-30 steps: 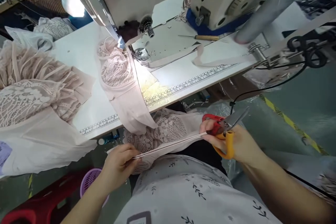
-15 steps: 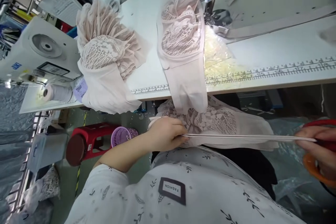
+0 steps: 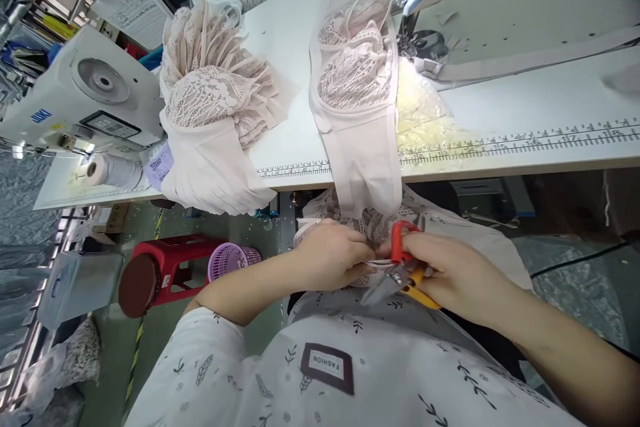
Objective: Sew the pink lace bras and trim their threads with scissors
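My left hand [image 3: 327, 255] is closed, pinching a thin pale strap on the lace garment [image 3: 450, 230] in my lap. My right hand [image 3: 450, 273] grips red-and-orange scissors [image 3: 400, 270], whose blades point down-left and meet the strap right beside my left fingers. A chain of pale pink lace bra pieces [image 3: 357, 80] hangs from the white sewing table [image 3: 525, 113] down over its front edge to my lap.
A stack of lace pieces [image 3: 215, 107] lies on the table's left. The sewing machine bed [image 3: 500, 7] is at the top right. Another white machine [image 3: 85, 93] and a thread cone [image 3: 107, 170] stand left. A red stool [image 3: 160, 270] and purple basket [image 3: 230, 260] sit on the floor.
My right hand has come in from the far right to meet my left hand, with the scissors now at the strap. The stretched strap has gone slack and short.
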The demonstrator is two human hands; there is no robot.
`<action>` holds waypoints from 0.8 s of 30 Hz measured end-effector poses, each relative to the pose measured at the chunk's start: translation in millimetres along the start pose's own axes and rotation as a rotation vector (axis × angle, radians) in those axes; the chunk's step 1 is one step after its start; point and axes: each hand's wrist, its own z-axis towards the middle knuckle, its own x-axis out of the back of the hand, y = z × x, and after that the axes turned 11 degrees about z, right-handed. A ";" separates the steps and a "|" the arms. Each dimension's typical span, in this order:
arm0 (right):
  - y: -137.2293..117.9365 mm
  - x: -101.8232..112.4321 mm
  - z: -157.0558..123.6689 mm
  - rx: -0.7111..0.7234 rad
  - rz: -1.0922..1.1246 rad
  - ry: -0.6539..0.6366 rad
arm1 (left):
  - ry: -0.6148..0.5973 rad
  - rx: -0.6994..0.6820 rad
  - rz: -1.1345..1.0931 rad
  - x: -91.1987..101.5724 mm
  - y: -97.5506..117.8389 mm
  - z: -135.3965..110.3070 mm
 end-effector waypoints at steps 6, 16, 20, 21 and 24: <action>-2.2 1.1 13.0 -0.123 -0.027 -0.070 | -0.027 0.124 -0.098 2.7 -3.5 -6.2; -6.3 1.2 17.2 -0.074 -0.010 -0.068 | 0.099 0.097 -0.211 -5.1 -10.0 -5.9; -11.5 0.4 20.9 -0.046 -0.017 -0.068 | 0.072 0.084 -0.196 -1.8 -10.3 -2.2; -11.9 0.2 20.9 -0.050 -0.024 -0.069 | 0.063 0.079 -0.189 -1.2 -10.0 -1.4; -10.3 -0.3 18.5 -0.087 -0.055 -0.060 | 0.037 0.058 -0.111 1.8 -8.4 -1.0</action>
